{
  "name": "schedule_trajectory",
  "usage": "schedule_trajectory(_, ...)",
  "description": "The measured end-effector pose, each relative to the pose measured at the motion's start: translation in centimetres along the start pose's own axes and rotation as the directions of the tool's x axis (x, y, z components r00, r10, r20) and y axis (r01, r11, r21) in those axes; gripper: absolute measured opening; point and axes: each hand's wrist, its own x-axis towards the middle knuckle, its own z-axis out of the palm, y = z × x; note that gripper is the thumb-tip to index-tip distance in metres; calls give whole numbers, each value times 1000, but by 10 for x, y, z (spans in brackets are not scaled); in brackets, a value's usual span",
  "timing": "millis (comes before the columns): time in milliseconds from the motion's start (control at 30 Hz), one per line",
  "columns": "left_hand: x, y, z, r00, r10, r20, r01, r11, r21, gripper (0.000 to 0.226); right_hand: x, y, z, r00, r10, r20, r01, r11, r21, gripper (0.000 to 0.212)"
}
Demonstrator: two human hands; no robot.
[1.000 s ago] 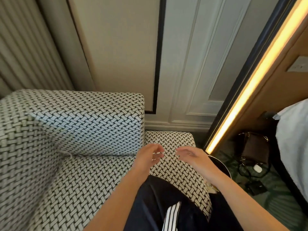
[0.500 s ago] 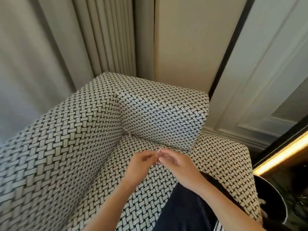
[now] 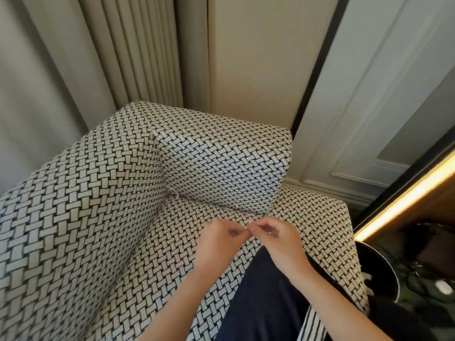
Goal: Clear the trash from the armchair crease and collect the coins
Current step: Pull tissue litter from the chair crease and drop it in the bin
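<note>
The armchair is covered in a black-and-white woven fabric. Its crease runs between the seat and the side cushion. A pale scrap sticks out at the crease's inner corner. My left hand and my right hand meet fingertip to fingertip over the seat, just in front of the crease's near end. Both pinch a tiny pale bit, too small to identify. No coin is plainly visible.
A black round bin stands on the floor to the right of the chair, with white scraps at its rim. My dark trouser leg with white stripes lies on the seat. Curtains and a panelled wall stand behind the chair.
The view has swung left toward the chair's corner. My hands, apart a second ago, have come together near the crease and stay joined at the fingertips.
</note>
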Motion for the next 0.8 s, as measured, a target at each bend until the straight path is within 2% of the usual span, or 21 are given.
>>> schedule_trajectory(100, 11, 28, 30, 995, 24, 95, -24, 1000, 2, 23, -12, 10, -31, 984, 70, -162, -58, 995, 75, 8)
schedule_trajectory(200, 21, 56, 67, 978, 97, 187, -95, 995, -16, 20, -25, 21, -63, 931, 179, -319, -118, 972, 202, 9)
schedule_trajectory(300, 27, 83, 114, 928, 145, 344, -148, 989, -17, 18, -39, 41, -101, 829, 299, -473, -159, 936, 314, 7)
schedule_trajectory(367, 27, 100, 149, 881, 168, 443, -147, 986, -82, 15, -50, 58, -131, 726, 377, -575, -181, 911, 369, 6)
schedule_trajectory(433, 26, 108, 172, 849, 158, 504, -104, 986, -133, 15, -56, 73, -151, 646, 451, -615, -232, 884, 406, 4)
schedule_trajectory(533, 24, 118, 201, 797, 45, 603, 38, 992, -123, 15, -59, 104, -187, 499, 539, -678, -318, 842, 435, 2)
schedule_trajectory(667, 29, 115, 213, 772, -38, 635, 129, 987, -98, 10, -45, 134, -229, 346, 584, -734, -401, 800, 447, 5)
schedule_trajectory(733, 33, 113, 219, 774, -50, 632, 153, 982, -110, 8, -34, 145, -253, 305, 576, -758, -419, 796, 436, 7)
schedule_trajectory(800, 38, 112, 219, 784, -68, 617, 172, 979, -110, 9, -23, 155, -272, 306, 594, -744, -481, 771, 418, 11)
